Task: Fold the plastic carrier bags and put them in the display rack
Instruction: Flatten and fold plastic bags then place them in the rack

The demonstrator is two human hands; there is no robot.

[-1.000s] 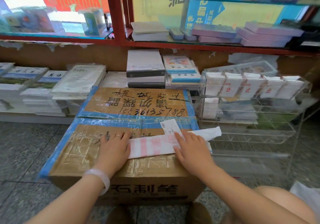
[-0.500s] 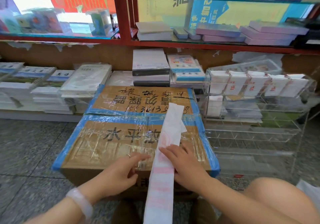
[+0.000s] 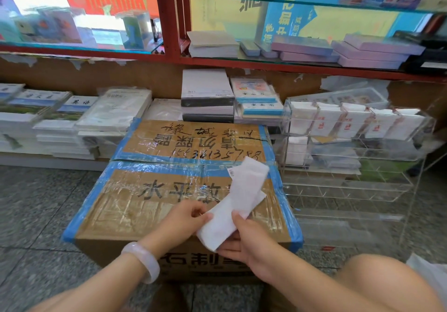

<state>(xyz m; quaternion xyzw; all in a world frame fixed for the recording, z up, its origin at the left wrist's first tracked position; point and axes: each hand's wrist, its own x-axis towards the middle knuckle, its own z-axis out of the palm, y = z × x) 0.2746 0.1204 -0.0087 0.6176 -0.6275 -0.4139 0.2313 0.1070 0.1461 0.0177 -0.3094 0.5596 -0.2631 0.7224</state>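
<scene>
While both hands work above the taped cardboard box (image 3: pixel 150 200), the left hand (image 3: pixel 183 219) pinches the near end of the folded white carrier bag (image 3: pixel 238 198) and the right hand (image 3: pixel 244 239) grips it from below. Beyond, to the right, the clear display rack (image 3: pixel 350 181) holds folded bags (image 3: pixel 350 123) upright in its top row and one (image 3: pixel 296 152) in the row below.
</scene>
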